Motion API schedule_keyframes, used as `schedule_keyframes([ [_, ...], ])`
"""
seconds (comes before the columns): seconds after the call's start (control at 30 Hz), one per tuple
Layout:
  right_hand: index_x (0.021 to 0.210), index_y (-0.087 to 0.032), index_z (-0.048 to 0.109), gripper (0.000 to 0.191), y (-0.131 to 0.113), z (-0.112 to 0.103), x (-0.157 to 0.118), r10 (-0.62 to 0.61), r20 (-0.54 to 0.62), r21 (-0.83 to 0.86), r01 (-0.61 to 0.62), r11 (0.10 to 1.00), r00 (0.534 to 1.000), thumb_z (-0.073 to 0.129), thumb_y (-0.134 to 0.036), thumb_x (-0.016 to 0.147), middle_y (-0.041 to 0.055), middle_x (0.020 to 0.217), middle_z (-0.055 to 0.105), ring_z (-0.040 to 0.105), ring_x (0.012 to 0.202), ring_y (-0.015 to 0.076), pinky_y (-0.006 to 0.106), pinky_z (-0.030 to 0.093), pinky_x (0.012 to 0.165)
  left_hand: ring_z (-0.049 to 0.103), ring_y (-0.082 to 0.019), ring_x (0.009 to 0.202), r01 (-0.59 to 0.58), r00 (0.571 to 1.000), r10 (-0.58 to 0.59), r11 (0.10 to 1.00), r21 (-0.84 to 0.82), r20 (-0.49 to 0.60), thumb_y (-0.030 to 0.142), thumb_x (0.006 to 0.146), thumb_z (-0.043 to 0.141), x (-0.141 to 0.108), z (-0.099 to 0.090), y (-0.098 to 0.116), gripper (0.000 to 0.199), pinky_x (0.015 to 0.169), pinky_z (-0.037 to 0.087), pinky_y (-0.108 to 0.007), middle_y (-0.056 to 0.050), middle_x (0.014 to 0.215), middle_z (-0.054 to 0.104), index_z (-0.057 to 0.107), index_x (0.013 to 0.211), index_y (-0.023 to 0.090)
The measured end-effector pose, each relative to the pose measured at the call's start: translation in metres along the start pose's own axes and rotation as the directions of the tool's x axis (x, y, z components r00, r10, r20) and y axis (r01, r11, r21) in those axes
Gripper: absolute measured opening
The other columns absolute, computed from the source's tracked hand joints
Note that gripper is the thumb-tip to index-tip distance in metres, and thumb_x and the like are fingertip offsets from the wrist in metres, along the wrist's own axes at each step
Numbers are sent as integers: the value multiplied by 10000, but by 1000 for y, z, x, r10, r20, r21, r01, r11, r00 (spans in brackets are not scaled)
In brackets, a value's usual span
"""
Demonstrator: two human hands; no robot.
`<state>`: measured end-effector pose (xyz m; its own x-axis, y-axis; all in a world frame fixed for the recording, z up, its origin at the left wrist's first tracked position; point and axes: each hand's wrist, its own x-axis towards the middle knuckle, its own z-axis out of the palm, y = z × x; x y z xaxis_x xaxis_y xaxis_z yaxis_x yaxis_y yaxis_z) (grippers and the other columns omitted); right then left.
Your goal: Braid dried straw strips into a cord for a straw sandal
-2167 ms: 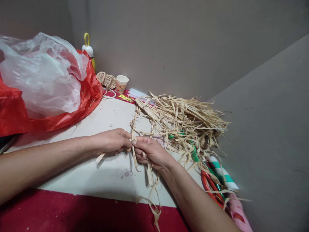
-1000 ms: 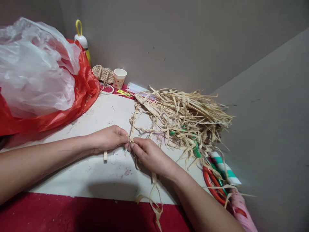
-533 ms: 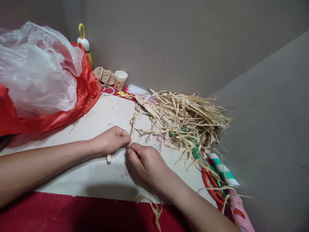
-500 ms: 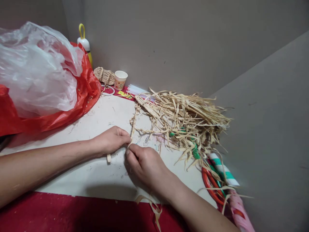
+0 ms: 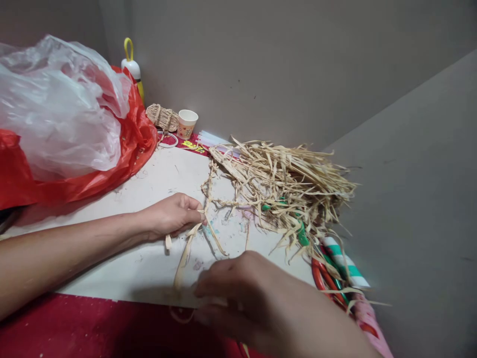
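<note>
My left hand (image 5: 177,215) is closed in a pinch on the end of a braided straw cord (image 5: 209,191), above the white board. Loose straw strips (image 5: 185,256) hang from its fingertips, some toward the front edge, one slanting right. A short pale end pokes out under the palm. My right hand (image 5: 238,298) is apart from the left, low over the board's front edge. It is blurred, but its fingers look spread with a gap between them. A faint straw loop lies by its fingertips; whether it touches them I cannot tell.
A heap of dry straw (image 5: 294,174) covers the right back of the white board (image 5: 149,268). Red and clear plastic bags (image 5: 74,109) fill the left. Behind stand a paper cup (image 5: 187,124), a woven straw piece (image 5: 163,118) and a yellow-handled bottle (image 5: 130,67). Striped rolls (image 5: 345,261) lie right.
My right hand has let go near the left fingertips and moved down toward me. Loose strips now show below the left hand, which keeps its pinch.
</note>
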<state>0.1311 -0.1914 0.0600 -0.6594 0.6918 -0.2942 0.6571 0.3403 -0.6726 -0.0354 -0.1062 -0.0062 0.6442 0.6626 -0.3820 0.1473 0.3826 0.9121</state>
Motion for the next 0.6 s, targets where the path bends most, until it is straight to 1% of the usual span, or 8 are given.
schedule_keyframes([
  [0.03,777,-172,660,230,3,-8,-2,-17,-11,105,18,994,1000,508,-316,871,3,682,645,529,571,79,180,367,544,226,-44,302,-11,1000,11,1000,-11,16,243,754,555,0,-1,0,193,325,131,-207,82,338,330,481,592,169],
  [0.07,745,-156,652,294,9,-15,0,11,-101,196,9,980,995,470,-335,889,3,622,615,509,532,77,180,367,516,226,-45,302,-21,999,21,1000,-19,31,250,755,558,0,-3,0,192,325,133,-208,81,341,333,483,598,169],
  [0.1,730,-145,638,330,17,-19,3,108,-268,279,-30,960,957,452,-362,895,0,591,591,466,467,65,181,345,464,224,-46,303,-28,999,29,999,-25,43,258,756,560,-1,-3,0,196,326,132,-209,82,343,333,482,599,171],
  [0.13,724,-142,621,329,26,-22,9,214,-404,353,-65,933,889,469,-388,881,-4,590,583,412,403,50,183,308,409,222,-46,305,-33,998,35,999,-27,52,266,756,564,-1,-4,0,201,328,129,-209,83,344,331,479,600,172],
  [0.17,765,-145,615,308,35,-22,17,301,-447,430,-93,898,843,489,-407,866,-3,620,590,393,381,44,184,291,384,219,-46,309,-38,998,40,999,-24,56,274,753,570,-2,-4,0,204,331,124,-209,86,346,328,478,602,172],
  [0.3,783,-156,550,315,62,-4,48,315,-175,707,-103,700,933,513,-464,836,-50,504,487,374,329,46,177,234,349,215,-36,347,-75,995,74,997,21,69,287,743,579,-2,-4,-1,172,361,137,-191,92,391,343,528,651,151],
  [0.4,698,-164,481,336,68,8,57,281,-87,819,-93,567,956,552,-475,807,-84,480,398,259,339,24,164,178,339,288,-40,417,-115,992,110,990,86,64,283,747,563,-1,-3,-3,158,411,208,-175,66,487,438,559,692,135],
  [0.6,603,-153,487,355,70,7,56,327,-19,839,-163,519,945,586,-448,775,-99,422,316,185,328,18,173,107,322,354,-64,507,-190,982,179,917,350,66,288,785,484,-4,-4,-1,190,493,283,-180,48,578,482,571,696,144],
])
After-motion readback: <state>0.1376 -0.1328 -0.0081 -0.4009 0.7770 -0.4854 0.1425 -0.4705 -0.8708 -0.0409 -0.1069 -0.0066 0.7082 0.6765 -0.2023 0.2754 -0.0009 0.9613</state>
